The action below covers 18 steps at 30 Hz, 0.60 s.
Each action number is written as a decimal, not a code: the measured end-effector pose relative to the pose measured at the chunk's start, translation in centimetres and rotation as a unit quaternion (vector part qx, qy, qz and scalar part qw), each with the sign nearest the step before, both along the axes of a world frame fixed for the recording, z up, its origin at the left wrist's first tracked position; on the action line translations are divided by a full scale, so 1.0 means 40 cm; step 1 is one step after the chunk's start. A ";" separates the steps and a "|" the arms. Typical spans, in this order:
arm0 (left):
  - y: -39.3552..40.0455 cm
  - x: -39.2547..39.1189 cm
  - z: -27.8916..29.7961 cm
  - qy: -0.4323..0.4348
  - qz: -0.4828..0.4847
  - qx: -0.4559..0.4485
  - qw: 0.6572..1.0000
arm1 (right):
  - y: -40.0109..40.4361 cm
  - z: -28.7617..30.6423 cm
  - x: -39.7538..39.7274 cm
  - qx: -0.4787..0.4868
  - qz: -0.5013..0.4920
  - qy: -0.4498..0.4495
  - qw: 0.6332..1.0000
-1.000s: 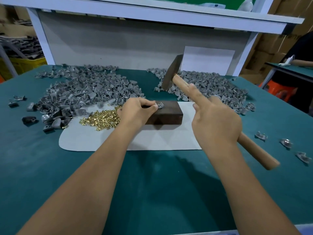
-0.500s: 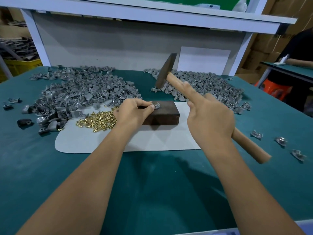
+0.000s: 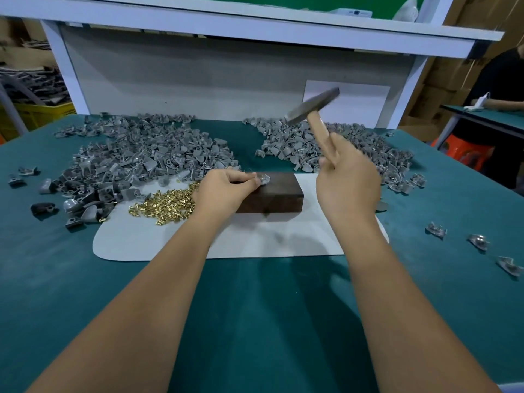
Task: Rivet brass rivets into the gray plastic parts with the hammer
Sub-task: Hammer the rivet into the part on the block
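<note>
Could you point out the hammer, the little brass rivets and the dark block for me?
hammer (image 3: 312, 106): head view, on the blurred metal head, raised above the table.
brass rivets (image 3: 166, 204): head view, on the middle of the loose golden heap.
dark block (image 3: 279, 191): head view, on its bare top face.

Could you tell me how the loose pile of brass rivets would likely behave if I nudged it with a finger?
The brass rivets are many small separate pieces heaped on the white mat, so they would probably scatter rather than slide together. They look like short cylinders, so some may roll. Their shiny metal suggests they could be slippery to pinch.
</note>
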<state>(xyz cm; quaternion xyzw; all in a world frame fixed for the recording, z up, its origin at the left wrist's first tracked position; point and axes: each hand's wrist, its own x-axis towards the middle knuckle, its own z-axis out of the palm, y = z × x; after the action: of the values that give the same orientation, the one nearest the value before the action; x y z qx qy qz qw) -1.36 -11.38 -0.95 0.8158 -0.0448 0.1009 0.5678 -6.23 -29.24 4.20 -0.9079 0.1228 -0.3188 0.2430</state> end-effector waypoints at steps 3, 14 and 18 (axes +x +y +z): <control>0.010 0.005 0.003 0.025 -0.026 -0.041 0.999 | -0.007 -0.056 0.019 -0.018 -0.029 0.058 0.998; 0.018 -0.002 0.005 0.031 -0.048 -0.080 0.995 | -0.017 -0.108 0.027 -0.139 -0.048 0.154 0.977; 0.016 -0.008 0.007 0.027 -0.054 -0.077 0.995 | -0.012 -0.105 0.020 -0.147 -0.040 0.161 0.975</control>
<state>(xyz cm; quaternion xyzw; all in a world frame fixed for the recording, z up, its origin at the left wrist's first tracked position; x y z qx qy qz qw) -1.68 -10.73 -0.67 0.7683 -0.0653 0.0515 0.6346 -5.45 -29.72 0.02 -0.9674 0.1483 -0.1927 0.0713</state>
